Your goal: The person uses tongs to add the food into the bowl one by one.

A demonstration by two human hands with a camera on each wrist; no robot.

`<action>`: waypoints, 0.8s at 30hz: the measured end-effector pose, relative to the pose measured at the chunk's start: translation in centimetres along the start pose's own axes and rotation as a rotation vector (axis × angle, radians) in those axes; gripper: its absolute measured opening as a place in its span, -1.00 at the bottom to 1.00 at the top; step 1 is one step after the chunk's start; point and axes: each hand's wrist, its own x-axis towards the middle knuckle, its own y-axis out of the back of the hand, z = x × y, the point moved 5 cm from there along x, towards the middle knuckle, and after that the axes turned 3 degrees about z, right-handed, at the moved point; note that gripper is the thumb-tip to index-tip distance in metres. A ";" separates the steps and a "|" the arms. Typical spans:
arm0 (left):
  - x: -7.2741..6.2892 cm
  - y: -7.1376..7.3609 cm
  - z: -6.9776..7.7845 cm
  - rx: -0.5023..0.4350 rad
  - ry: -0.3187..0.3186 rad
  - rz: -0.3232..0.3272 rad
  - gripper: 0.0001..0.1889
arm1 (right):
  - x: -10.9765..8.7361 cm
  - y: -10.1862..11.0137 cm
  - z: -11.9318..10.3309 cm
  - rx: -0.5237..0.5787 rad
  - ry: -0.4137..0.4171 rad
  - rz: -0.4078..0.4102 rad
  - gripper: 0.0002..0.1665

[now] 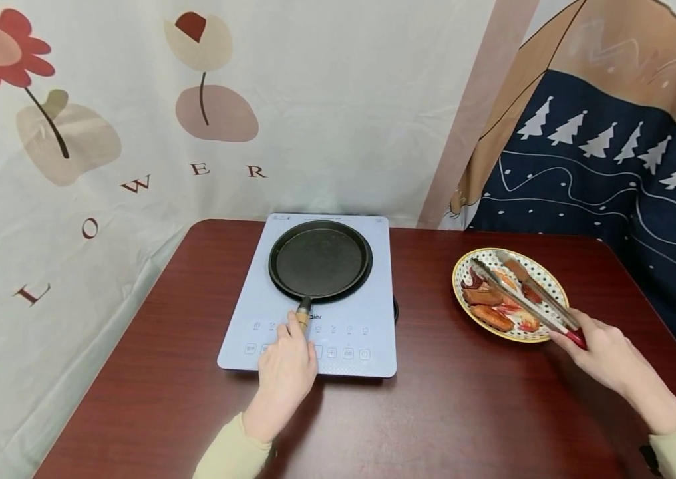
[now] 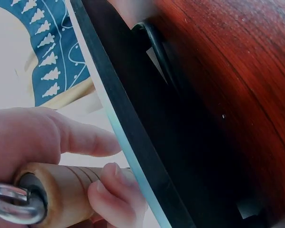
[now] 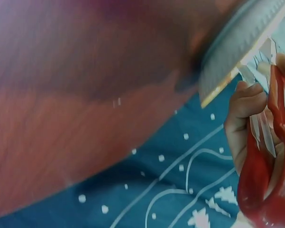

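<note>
My left hand (image 1: 287,359) grips the wooden handle (image 2: 68,190) of a round black frying pan (image 1: 320,259), fingers curled round it. Flat and bare inside, the pan sits on a pale blue induction cooker (image 1: 374,313). On the right, my right hand (image 1: 607,356) holds metal tongs (image 1: 517,294) by their red grips (image 3: 256,185). The tongs' arms are spread, reaching over a dotted plate (image 1: 462,303) with a yellow rim. A sausage (image 1: 492,317), a brown slab (image 1: 482,297) and other cooked-looking pieces lie on it. One brown piece (image 1: 515,269) shows between the tongs' arms.
The reddish-brown wooden table (image 1: 434,412) carries the cooker left of its middle and the plate at right. A black cord (image 2: 157,54) curves by the cooker's side. Behind hang a white flower-printed cloth (image 1: 338,120) and a dark blue cloth (image 1: 583,179) with trees.
</note>
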 end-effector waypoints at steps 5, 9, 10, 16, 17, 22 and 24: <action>0.0 0.0 0.0 -0.003 -0.004 -0.004 -0.36 | -0.7 1.7 1.3 -0.033 -0.004 0.048 -0.33; 0.0 0.1 0.1 -0.004 -0.008 -0.002 -0.36 | -1.4 2.7 2.3 -0.096 -0.033 0.060 -0.39; 0.0 0.1 0.1 -0.003 -0.009 -0.003 -0.36 | -1.6 2.8 2.6 -0.115 -0.044 0.047 -0.41; 0.0 0.1 0.1 0.009 -0.011 -0.010 -0.36 | -2.4 3.4 3.5 -0.174 -0.083 -0.051 -0.43; 0.0 0.1 0.1 0.011 -0.013 -0.009 -0.35 | -2.5 3.4 3.5 -0.175 -0.087 -0.056 -0.44; 0.1 0.0 0.1 0.016 -0.014 -0.012 -0.35 | -2.9 3.2 3.3 -0.184 -0.066 -0.054 -0.49; 0.1 0.0 0.1 0.014 -0.012 -0.014 -0.35 | -3.0 3.1 3.0 -0.195 -0.049 -0.042 -0.52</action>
